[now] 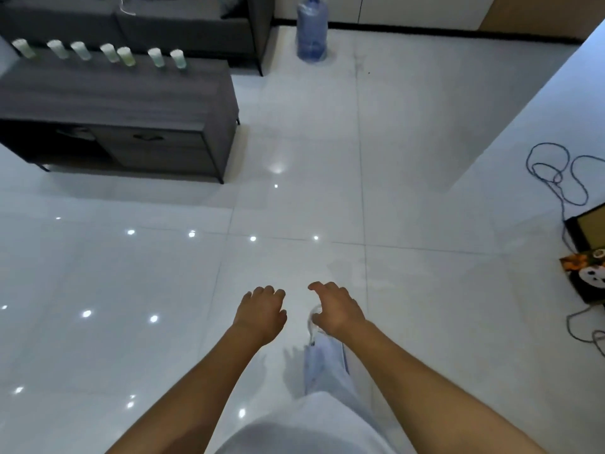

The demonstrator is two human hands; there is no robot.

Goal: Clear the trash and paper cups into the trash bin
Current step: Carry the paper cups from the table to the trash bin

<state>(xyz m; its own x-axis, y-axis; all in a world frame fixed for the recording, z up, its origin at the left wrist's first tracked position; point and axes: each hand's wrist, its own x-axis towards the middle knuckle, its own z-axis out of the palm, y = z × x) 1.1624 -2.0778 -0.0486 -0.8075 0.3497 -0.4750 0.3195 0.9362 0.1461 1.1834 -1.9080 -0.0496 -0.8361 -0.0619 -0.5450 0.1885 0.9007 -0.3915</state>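
A pale-trousered leg (330, 404) lay nearest the camera, stepping forward between two bare forearms over the glossy white floor (131, 273). The left hand (262, 312) was held out low, palm down, fingers loosely curled and holding nothing. The right hand (337, 309) was just beside it, also palm down with its fingers loosely bent; a thin pale shape showed under its thumb, too blurred to tell whether it was gripped.

The paper cups (108, 54), seven of them, stood upright in a loose row along the back edge of a dark table (131, 93), well apart from both hands, far ahead and to the left. A grey sofa (163, 24) sat behind the table. A blue water jug (312, 31) stood on the floor by the far wall. At the right edge lay a coiled cable (556, 172) and a patterned box (586, 273).
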